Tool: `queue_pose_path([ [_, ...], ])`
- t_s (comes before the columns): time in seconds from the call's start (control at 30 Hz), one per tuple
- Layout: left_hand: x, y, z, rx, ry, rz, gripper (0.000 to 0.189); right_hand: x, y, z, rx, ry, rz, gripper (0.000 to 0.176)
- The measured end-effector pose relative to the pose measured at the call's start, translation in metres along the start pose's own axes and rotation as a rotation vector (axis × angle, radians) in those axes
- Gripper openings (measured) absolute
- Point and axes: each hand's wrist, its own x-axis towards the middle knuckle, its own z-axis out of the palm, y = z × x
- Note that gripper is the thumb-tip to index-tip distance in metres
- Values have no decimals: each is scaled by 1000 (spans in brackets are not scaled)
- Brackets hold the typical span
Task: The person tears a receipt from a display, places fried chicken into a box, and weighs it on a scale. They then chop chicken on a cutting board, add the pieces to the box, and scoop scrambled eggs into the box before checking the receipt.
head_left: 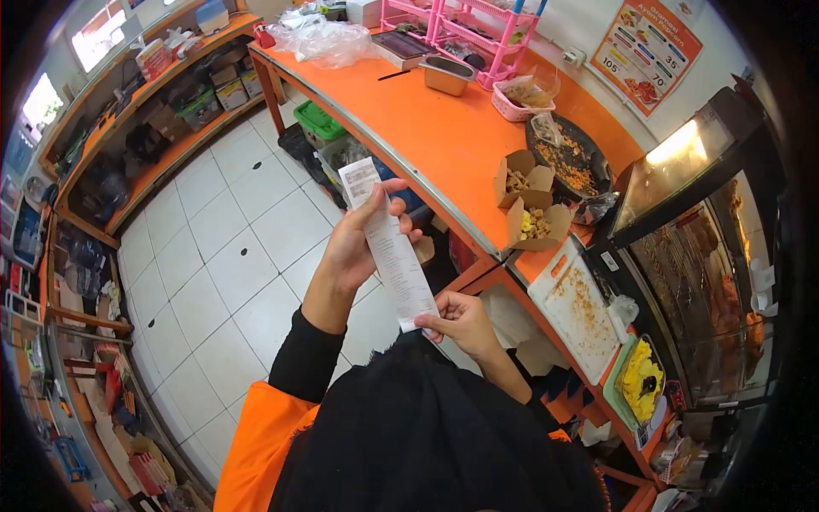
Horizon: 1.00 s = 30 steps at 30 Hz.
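Observation:
A long white printed receipt (pixel 394 252) stretches between my two hands, above the tiled floor in front of the orange counter. My left hand (pixel 363 235) grips its upper part, with the thumb across the print and the fingers behind. At the lower end, my right hand (pixel 456 322) pinches the paper between thumb and fingers. Nearest on the counter are two open cardboard food boxes, one with fried pieces (pixel 517 181) and one with yellow-topped pieces (pixel 535 224).
The orange counter (pixel 358 94) holds a metal pan (pixel 448 77), pink racks (pixel 478 34) and a black tray of crumbs (pixel 567 162). To the right are a cutting board (pixel 570 299), a yellow food tray (pixel 640 380) and a lit display case (pixel 682 154). Shelves (pixel 171 128) line the left.

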Motion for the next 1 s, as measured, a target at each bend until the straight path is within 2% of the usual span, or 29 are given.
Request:
queue_pose_path([
  [0.03, 9, 0, -3, -16, -22, -6, 33, 4, -1, -5, -13, 11, -1, 20],
  [0.13, 43, 9, -25, -159, -138, 10, 31, 23, -1, -53, 6, 236, -348, 38],
  [0.2, 68, 17, -27, -127, -134, -9, 32, 33, 0, -97, -68, 810, -315, 63],
  [0.27, 91, 25, -30, -59, -105, -28, 40, 51, 28, -159, -150, 1270, -231, 78],
  [0.37, 137, 35, -26, -63, -23, -82, 48, 72, 57, -214, -52, 1219, -84, 73],
  [0.4, 158, 39, -37, -93, -104, -104, 56, 81, 58, -219, -8, 1215, -41, 73],
  [0.47, 198, 52, -37, -86, -58, -141, 58, 86, 39, -205, 125, 1250, 64, 73],
  [0.57, 249, 70, -37, -82, -47, -183, 63, 83, 21, -199, 267, 1187, 186, 70],
  [0.67, 289, 85, -39, -70, -67, -219, 62, 83, 24, -207, 375, 1283, 291, 64],
  [0.77, 325, 98, -51, -88, -116, -259, 63, 53, 21, -230, 320, 1233, 275, 60],
  [0.83, 351, 107, -65, -100, -183, -295, 63, 39, -19, -220, 309, 1259, 244, 50],
  [0.9, 377, 117, -75, -108, -208, -331, 62, 22, -59, -209, 138, 1261, 215, 50],
  [1.0, 416, 135, -88, -106, -242, -399, 61, 9, -102, -183, 51, 1454, 248, 53],
])
